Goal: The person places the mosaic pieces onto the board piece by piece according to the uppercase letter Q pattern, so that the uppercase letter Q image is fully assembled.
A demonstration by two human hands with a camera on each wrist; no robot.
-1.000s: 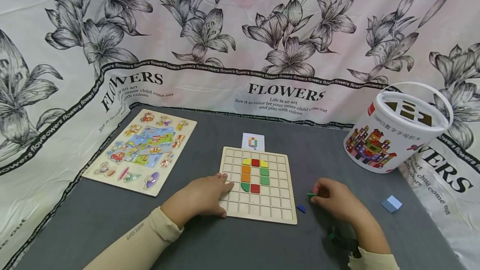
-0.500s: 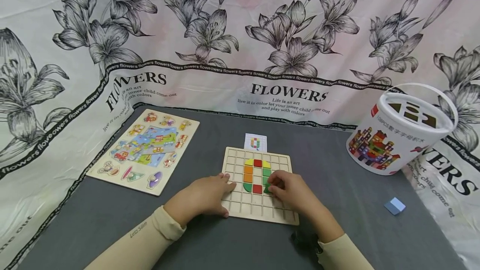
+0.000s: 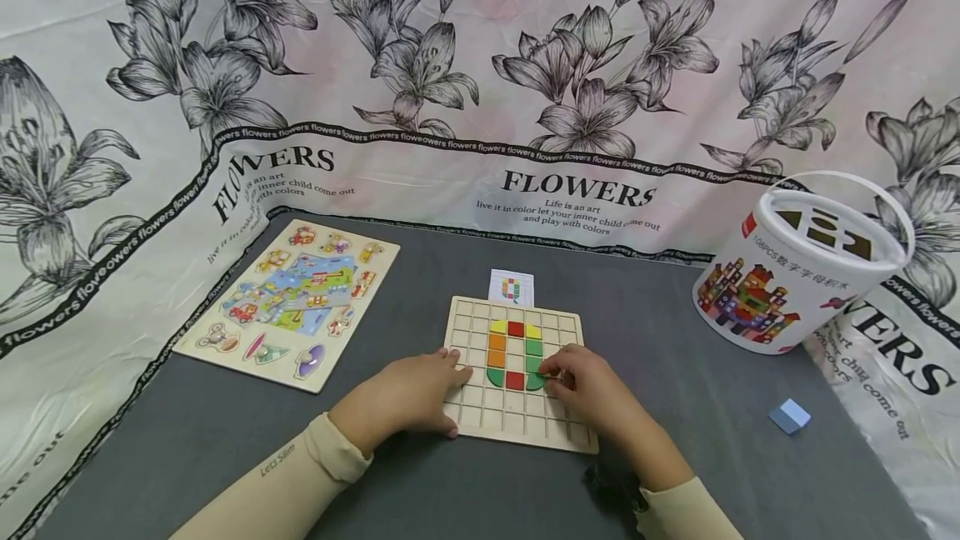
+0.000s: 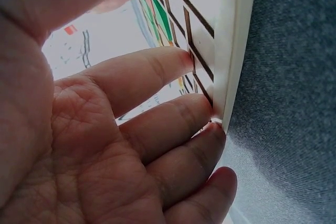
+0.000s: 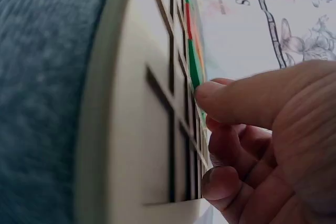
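A square wooden grid board [image 3: 517, 423] lies on the dark table, with red, yellow, orange and green tiles forming a ring in its cells. My left hand [image 3: 405, 394] rests at the board's left edge, its fingertips touching the rim and surface in the left wrist view. With curled fingers, my right hand [image 3: 588, 382] pinches at a green quarter-circle tile [image 3: 534, 382] in the ring's lower right corner. The right wrist view has the thumb tip right against this green tile [image 5: 195, 66]. Behind the board lies a small card [image 3: 512, 287] with a similar coloured pattern.
To the left is a wooden picture puzzle board [image 3: 352, 357] with knobbed pieces and printed cards on it. A white lidded bucket [image 3: 787, 273] with a handle stands at the right rear. A light blue block [image 3: 791, 416] sits near the right edge. Flower-printed cloth [image 3: 420, 157] rises behind.
My right hand has come left from the table onto the board, bringing the green quarter-circle tile to the ring's lower right corner. The left hand keeps its place on the board.
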